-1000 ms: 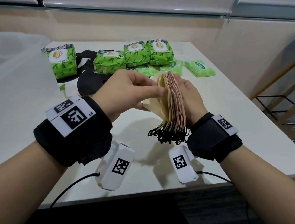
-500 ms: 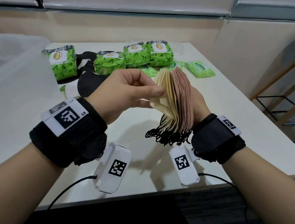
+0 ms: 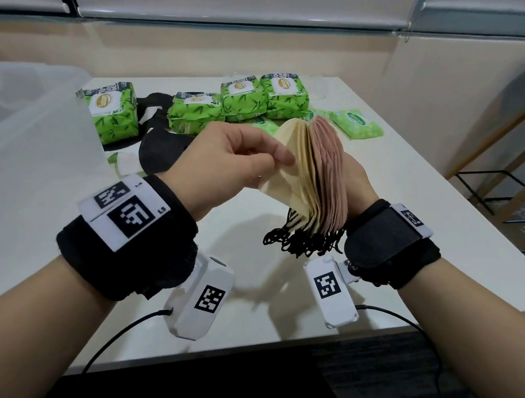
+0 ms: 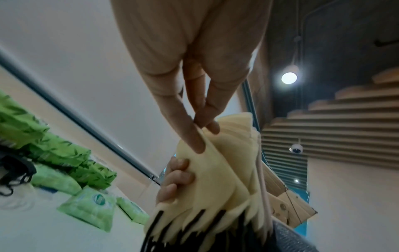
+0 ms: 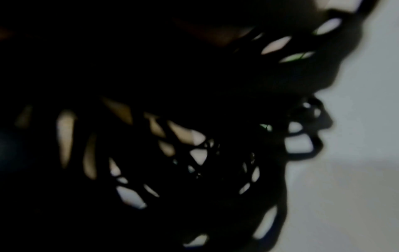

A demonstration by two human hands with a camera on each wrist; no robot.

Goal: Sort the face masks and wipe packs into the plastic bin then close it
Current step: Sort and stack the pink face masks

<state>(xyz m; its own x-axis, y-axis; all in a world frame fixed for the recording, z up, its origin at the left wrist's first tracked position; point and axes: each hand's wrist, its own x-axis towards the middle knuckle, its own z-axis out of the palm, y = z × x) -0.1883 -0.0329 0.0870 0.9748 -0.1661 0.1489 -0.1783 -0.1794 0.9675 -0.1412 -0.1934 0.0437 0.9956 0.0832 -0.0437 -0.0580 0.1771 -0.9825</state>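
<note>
A stack of cream and pink face masks [image 3: 317, 173] with black ear loops [image 3: 305, 243] stands on edge above the table's middle. My right hand [image 3: 355, 181] grips the stack from the right; its fingers [image 4: 177, 177] curl round the far edge. My left hand [image 3: 234, 162] pinches the cream masks [image 4: 215, 170] at the fanned top. Large green wipe packs [image 3: 243, 102] line the back of the table. Small pale green wipe packs [image 3: 357, 122] lie behind the stack. Black masks [image 3: 159, 141] lie near the clear plastic bin [image 3: 18, 135] at the left. Dark loops fill the right wrist view.
The white table [image 3: 420, 213] ends at a near edge below my wrists and at a right edge beside a wooden rack [image 3: 513, 170]. A wall runs behind the table. Cables trail from both wrist cameras over the front edge.
The stack has fanned wider at the top as my left thumb and fingers spread the cream masks. Both hands stayed near the same spot above the table.
</note>
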